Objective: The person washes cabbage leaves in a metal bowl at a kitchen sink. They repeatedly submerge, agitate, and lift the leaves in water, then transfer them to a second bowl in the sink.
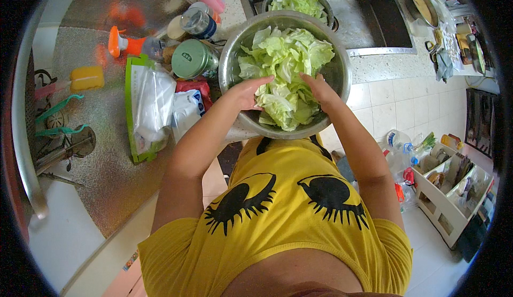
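A large metal bowl (pixel 344 68) stands at the counter's edge right before me, filled with torn lettuce leaves (pixel 286 76). My left hand (pixel 250 92) reaches into it from the left, its fingers partly hidden beneath the leaves. From the right, my right hand (pixel 318 90) cups the other side of the pile, thumb on top. Between them the two hands hold a bunch of the lettuce. Behind the bowl, a smaller metal pot (pixel 267 1) with more lettuce (pixel 298 4) rests over the sink's left part.
A metal sink (pixel 352 20) lies behind the bowl. To the left are a green-lidded jar (pixel 192 59), an orange-headed spray bottle (pixel 134 46), a plastic bag pack (pixel 152 104) and a wipes pack (pixel 187 106). A white divided rack (pixel 441 208) stands low at the right.
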A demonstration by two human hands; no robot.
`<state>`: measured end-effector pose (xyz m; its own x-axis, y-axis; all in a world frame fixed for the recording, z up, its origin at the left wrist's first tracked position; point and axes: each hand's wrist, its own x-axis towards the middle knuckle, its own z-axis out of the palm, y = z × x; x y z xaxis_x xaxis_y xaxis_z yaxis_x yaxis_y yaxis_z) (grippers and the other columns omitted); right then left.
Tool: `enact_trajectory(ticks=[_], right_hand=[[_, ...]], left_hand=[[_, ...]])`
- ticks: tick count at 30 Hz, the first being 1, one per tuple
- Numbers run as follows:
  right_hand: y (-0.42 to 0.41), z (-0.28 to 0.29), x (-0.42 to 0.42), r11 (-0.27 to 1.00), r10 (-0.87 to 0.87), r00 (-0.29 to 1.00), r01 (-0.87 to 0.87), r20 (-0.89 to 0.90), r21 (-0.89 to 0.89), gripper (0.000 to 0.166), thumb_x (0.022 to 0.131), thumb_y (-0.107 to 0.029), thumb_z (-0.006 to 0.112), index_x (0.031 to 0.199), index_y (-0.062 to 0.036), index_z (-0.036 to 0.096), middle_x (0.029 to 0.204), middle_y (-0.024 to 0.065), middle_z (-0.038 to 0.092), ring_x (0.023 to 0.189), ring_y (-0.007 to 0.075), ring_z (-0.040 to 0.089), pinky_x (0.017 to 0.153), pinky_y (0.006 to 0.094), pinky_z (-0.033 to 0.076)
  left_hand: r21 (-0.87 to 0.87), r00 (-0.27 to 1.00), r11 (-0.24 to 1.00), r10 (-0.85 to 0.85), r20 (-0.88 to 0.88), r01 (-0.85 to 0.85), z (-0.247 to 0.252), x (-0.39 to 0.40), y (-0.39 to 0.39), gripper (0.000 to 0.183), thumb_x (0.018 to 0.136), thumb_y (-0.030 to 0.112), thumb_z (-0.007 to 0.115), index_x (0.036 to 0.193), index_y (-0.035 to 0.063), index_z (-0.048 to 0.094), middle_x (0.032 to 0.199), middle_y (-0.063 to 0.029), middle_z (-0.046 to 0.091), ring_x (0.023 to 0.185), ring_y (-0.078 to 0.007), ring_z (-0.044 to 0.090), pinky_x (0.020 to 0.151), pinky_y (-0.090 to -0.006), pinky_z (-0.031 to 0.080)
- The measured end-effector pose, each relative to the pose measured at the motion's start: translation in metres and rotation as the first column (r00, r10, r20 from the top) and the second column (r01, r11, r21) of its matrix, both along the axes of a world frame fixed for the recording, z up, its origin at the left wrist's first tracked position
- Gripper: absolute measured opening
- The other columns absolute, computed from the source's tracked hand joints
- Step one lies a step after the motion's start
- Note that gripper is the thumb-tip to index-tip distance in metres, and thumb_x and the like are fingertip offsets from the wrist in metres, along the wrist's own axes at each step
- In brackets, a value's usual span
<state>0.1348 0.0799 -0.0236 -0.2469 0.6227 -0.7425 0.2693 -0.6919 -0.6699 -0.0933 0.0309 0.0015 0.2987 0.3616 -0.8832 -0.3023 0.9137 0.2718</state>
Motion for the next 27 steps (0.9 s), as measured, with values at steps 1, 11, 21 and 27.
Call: enact_trajectory(ticks=[1,11,21,27], right_hand=[[0.003,-0.001,0.001,1.000,-0.018,0.999,0.017,-0.029,-0.021,0.093,0.082,-0.049,0.063,0.140,0.0104,0.020,0.132,0.0254,0.044,0.119,0.0293,0.049,0.098,0.0375,0.041],[0.022,0.069,0.011,0.995,-0.049,0.975,0.029,-0.215,-0.095,0.066,0.091,-0.049,0.050,0.137,-0.0022,0.042,0.136,0.0130,0.049,0.122,0.0260,0.049,0.102,0.0375,0.038],[-0.036,0.095,-0.015,0.150,0.019,0.661,-0.744,0.750,0.652,0.095,0.064,-0.034,0.081,0.143,-0.0134,0.032,0.144,0.0199,0.031,0.132,0.0392,0.032,0.110,0.0500,0.025],[0.018,0.057,-0.005,0.232,-0.031,0.768,-0.617,0.640,0.752,0.080,0.069,-0.025,0.079,0.137,-0.0126,0.040,0.132,0.0187,0.045,0.118,0.0367,0.047,0.099,0.0454,0.039]], left_hand=[[0.026,0.999,0.999,0.025,0.039,-0.026,0.002,0.001,0.002,0.051,0.088,0.041,0.062,0.128,0.0101,0.052,0.120,-0.0084,0.061,0.109,-0.0235,0.060,0.095,-0.0443,0.047],[0.118,0.887,0.892,0.405,0.219,-0.437,0.049,0.019,0.033,0.046,0.093,0.032,0.054,0.130,0.0048,0.046,0.126,-0.0122,0.053,0.115,-0.0285,0.054,0.102,-0.0512,0.041],[0.220,0.872,0.875,0.342,0.351,-0.432,0.055,0.039,0.062,0.047,0.092,0.028,0.052,0.132,0.0061,0.042,0.128,-0.0145,0.052,0.116,-0.0303,0.051,0.095,-0.0498,0.043],[0.309,0.999,0.951,0.030,-0.027,-0.020,0.059,0.008,0.061,0.047,0.091,0.036,0.056,0.127,0.0075,0.048,0.125,-0.0123,0.054,0.112,-0.0301,0.052,0.094,-0.0458,0.044]])
